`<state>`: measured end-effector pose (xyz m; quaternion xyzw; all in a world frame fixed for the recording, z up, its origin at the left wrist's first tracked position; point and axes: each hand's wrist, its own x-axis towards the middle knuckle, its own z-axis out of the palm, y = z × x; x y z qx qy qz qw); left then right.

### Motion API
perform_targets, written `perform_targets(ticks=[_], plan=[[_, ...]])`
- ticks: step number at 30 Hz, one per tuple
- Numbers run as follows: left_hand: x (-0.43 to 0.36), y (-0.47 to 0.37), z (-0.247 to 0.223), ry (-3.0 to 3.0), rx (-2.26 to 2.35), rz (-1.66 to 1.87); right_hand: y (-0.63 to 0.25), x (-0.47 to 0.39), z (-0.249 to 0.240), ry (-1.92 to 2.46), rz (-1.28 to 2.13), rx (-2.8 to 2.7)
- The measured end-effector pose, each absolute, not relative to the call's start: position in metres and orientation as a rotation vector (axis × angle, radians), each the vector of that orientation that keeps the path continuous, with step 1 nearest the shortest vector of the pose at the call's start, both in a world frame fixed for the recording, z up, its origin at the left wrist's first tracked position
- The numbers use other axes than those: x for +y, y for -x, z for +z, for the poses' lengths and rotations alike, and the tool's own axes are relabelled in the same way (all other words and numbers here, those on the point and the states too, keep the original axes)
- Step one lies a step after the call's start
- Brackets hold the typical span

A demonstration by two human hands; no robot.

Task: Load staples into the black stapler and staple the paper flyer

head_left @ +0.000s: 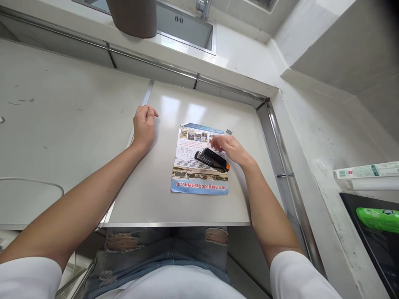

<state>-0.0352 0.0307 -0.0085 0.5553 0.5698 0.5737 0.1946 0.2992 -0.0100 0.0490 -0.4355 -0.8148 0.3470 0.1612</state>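
On the pale table lies a printed leaflet [199, 186] with blue bands, small photos and text that reads upside down from here. A black stapler [212, 160] with an orange tip rests slantwise on it. My right hand [229, 147] is just beyond the stapler, over the leaflet's right edge, its fingers loosely bent and apparently holding nothing. A short strip of staples [229, 131] lies by the leaflet's far right corner, close to that hand. Left of the leaflet, my left hand [145, 126] rests on the table with its fingers curled in; nothing shows in it.
Beyond the table are a counter, a sink [187, 27] with a faucet [203, 8] and a brown bin-like container [135, 18]. At the right stand a metal-edged ledge, a long box [368, 170] and a green package [377, 219]. A white cable [34, 179] lies at left.
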Motion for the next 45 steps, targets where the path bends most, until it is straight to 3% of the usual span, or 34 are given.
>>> perform_targets(ticks=[4,26,36,45], plan=[[0.030,0.035,-0.007,-1.554,1.581,1.605,-0.295,0.000,0.027,1.134,0.786,-2.361],[0.030,0.034,-0.008,-1.565,1.593,1.582,-0.360,0.014,0.039,1.069,1.215,-2.599],[0.032,0.034,-0.011,-1.540,1.565,1.600,-0.343,0.027,-0.001,1.473,0.154,-2.204],[0.033,0.035,-0.012,-1.560,1.564,1.608,-0.344,0.034,-0.016,1.792,0.278,-2.452]])
